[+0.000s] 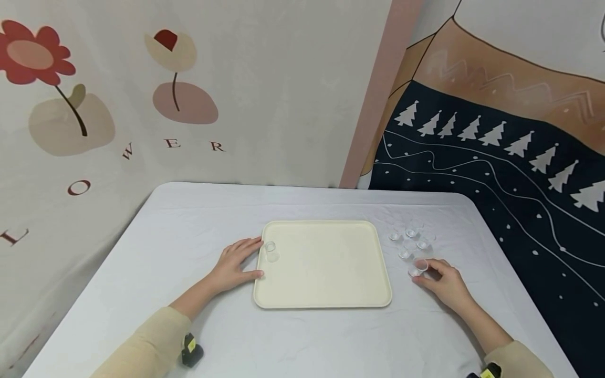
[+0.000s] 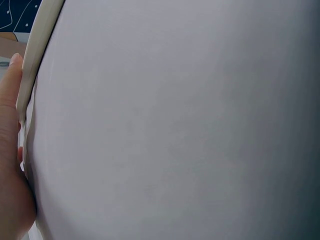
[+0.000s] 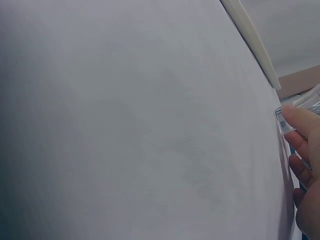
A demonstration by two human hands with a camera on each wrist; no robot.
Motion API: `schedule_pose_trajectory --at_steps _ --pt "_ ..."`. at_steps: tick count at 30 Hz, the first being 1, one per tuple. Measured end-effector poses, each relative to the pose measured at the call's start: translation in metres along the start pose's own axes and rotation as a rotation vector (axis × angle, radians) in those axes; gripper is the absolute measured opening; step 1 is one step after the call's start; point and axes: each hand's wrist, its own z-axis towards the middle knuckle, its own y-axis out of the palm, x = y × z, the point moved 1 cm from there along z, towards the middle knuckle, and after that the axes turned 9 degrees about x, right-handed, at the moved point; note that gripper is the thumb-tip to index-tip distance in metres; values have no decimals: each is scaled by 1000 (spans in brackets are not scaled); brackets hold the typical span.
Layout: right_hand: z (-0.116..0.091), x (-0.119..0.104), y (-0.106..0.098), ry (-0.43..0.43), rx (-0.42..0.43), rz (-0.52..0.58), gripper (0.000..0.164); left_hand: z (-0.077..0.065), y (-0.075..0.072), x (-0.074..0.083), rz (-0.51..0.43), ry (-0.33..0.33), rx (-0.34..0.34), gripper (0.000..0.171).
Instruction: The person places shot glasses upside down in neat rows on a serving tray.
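Note:
A cream tray [image 1: 326,268] lies flat on the white table. My left hand [image 1: 235,265] rests against its left edge, thumb and fingers spread and extended. In the left wrist view, the thumb of the left hand [image 2: 11,130] lies along the tray's rim [image 2: 37,50]. One small clear cup [image 1: 270,248] stands on the tray near that edge. To the right of the tray, my right hand [image 1: 444,283] pinches another clear cup [image 1: 418,268] between thumb and fingers, also seen in the right wrist view as a clear cup [image 3: 286,120].
Several more small clear cups [image 1: 411,232] stand grouped on the table just beyond the right hand. A white cloth [image 1: 302,341] covers the table. Behind it hang a flower-printed curtain [image 1: 264,105] and a dark tree-patterned cloth [image 1: 472,157].

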Motion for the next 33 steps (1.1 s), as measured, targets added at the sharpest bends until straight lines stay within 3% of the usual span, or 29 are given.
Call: schedule_pose_trajectory --at_steps 14,33 --pt "0 -16 -10 53 32 51 31 -1 0 1 6 -3 0 81" --pt "2 -49 -4 -104 75 134 30 -2 -1 2 8 -3 -2 81"
